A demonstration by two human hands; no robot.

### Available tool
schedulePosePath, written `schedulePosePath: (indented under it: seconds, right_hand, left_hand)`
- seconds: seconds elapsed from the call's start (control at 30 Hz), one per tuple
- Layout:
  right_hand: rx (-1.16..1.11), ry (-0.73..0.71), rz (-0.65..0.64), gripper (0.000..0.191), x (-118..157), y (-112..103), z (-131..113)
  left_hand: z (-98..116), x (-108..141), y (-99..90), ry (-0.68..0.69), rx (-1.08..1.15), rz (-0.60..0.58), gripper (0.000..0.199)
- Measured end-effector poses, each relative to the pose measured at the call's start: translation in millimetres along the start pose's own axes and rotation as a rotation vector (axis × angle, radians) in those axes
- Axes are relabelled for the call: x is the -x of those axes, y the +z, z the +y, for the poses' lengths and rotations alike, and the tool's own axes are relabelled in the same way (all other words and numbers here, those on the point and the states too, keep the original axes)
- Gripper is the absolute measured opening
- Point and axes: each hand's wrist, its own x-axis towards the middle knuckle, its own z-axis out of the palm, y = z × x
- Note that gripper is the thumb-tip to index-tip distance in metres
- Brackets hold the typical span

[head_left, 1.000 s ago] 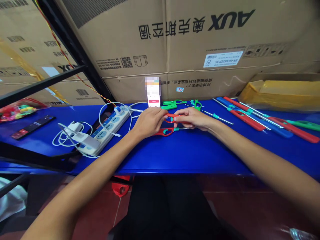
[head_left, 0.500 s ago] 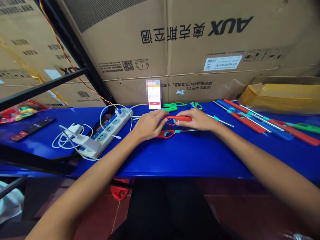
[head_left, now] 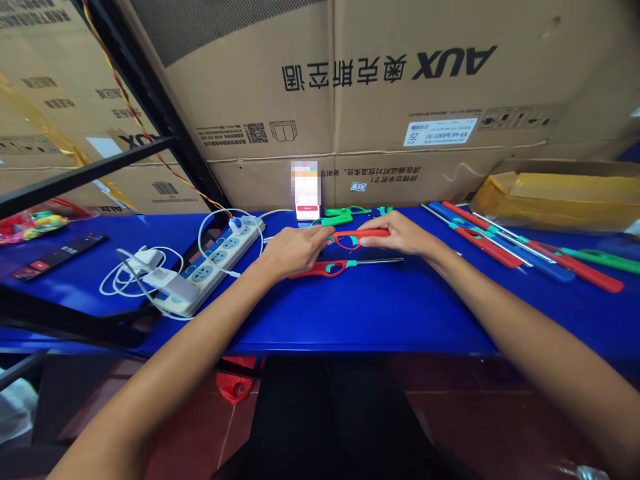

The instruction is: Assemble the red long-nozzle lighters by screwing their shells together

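Head view: right hand (head_left: 400, 233) pinched the red gas-lighter handle (head_left: 369, 233) over the blue table (head_left: 350, 313), beyond a rod-tipped lighter (head_left: 351, 263); left hand (head_left: 293, 250) crowded its teal end, grip unclear. Plastic looked light, stiff, slick, best held by the solid butt.

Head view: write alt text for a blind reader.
The right hand grips a red lighter-like tool over a blue table, the left hand near its other end. A second red tool lies nearer; more tools lie at right.
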Motion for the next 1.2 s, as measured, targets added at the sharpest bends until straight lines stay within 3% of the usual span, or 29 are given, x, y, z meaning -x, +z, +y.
schedulePosePath:
  seconds: [0.27,0.57,0.7,0.8,0.87,1.0,1.2]
  right_hand:
    - [0.078,-0.014,-0.044,0.049,-2.4,2.1,4.8]
    - [0.1,-0.02,-0.05,0.044,0.1,3.4,2.3]
    - [0.102,-0.009,-0.019,0.046,-0.4,-6.1,9.9]
    - [0.087,0.011,0.004,0.046,0.5,-14.7,15.5]
    - [0.083,0.033,0.017,0.047,1.8,-18.8,17.5]
    - [0.065,0.054,0.017,0.044,2.9,-19.7,19.3]
    - [-0.02,0.118,-0.001,0.044,0.3,-7.8,22.7]
  left_hand:
    - [10.4,-2.9,-12.6,-0.041,-0.005,-0.118,0.04]
    - [22.1,-1.0,-8.7,-0.01,0.003,-0.066,0.044]
    - [15.6,-3.4,-10.4,0.013,0.078,-0.003,0.049]
    - [5.2,-3.7,-14.3,-0.009,0.061,0.024,0.036]
    - [-3.5,-2.6,-14.3,-0.034,0.033,-0.019,0.033]
    - [-16.5,0.4,-4.6,-0.055,0.111,-0.084,0.031]
    - [-21.4,2.4,14.3,-0.081,0.203,-0.039,0.029]
